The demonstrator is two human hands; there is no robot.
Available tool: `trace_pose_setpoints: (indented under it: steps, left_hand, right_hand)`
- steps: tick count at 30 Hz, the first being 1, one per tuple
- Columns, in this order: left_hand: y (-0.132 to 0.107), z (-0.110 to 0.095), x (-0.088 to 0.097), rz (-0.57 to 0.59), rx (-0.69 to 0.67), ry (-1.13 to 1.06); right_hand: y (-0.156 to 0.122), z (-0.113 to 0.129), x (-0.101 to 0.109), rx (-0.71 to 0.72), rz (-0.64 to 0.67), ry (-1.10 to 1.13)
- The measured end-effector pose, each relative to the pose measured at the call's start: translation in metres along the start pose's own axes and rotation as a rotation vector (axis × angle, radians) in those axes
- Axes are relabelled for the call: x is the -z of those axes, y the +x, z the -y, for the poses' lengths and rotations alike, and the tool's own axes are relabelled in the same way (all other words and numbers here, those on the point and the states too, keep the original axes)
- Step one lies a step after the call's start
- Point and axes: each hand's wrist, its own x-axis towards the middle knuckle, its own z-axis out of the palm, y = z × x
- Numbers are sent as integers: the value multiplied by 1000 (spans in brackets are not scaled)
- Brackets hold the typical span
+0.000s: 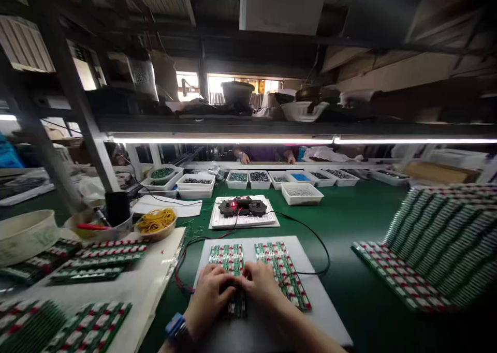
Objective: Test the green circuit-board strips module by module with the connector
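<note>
Both hands meet over a green circuit board panel [227,255] with rows of white and red parts, lying on a pale sheet [310,285]. My left hand [212,291], with a blue watch [176,326] at its wrist, has its fingers curled and closed at the panel's middle. Fingertips of my right hand [262,283] are pinched together beside the left thumb. Whatever sits between the fingers of either hand is hidden. A second circuit board panel [283,270] lies to the right, partly under my right hand and forearm.
A black device with a red display [243,206] stands ahead on a white block, with cables. Behind it are white bins of small parts [303,192]. Stacked panels [438,239] rise at right. At left are yellow rubber bands [157,220] and more panels [91,327]. Another person's hands [244,158] show opposite.
</note>
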Motion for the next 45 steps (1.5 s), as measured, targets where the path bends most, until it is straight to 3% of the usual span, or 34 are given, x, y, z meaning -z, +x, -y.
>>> trace_pose_setpoints:
  steps: [11,18,33,45]
  left_hand:
    - [-1,-14,-4,4,90,179]
    - [9,-30,3,111,89,231]
    - [11,-30,-1,78,119,181]
    - [15,-29,-1,106,154,167]
  right_hand:
    - [0,-6,13,118,50,-41]
    - [7,-11,31,131,173,47]
    - [8,-22,23,79,104,218]
    - [5,-19,19,23,56,178]
